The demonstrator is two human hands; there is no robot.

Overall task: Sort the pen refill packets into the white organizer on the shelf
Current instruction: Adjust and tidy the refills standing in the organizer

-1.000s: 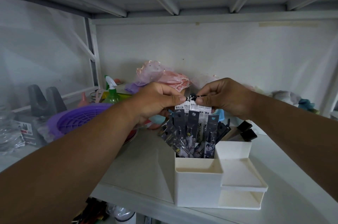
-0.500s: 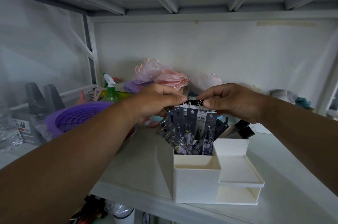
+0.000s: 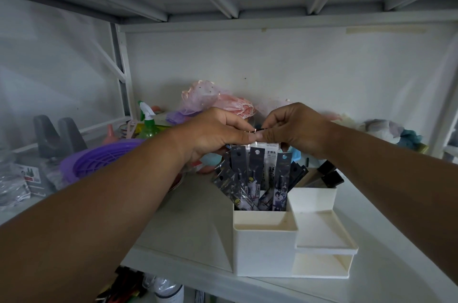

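The packets' (image 3: pixel 257 174) tops hide behind both hands, their feet sink inside the white organizer (image 3: pixel 265 250), and their print is unreadable.

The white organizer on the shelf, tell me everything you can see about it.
The white organizer looks like matte plastic and stands upright near the front edge of the shelf. It has a tall back compartment full of pen refill packets fanned upright, an empty lower front bin, a taller right rear box, and a stepped tray over an open slot at right. Neither the left hand nor the right hand touches it; both pinch the packet tops.
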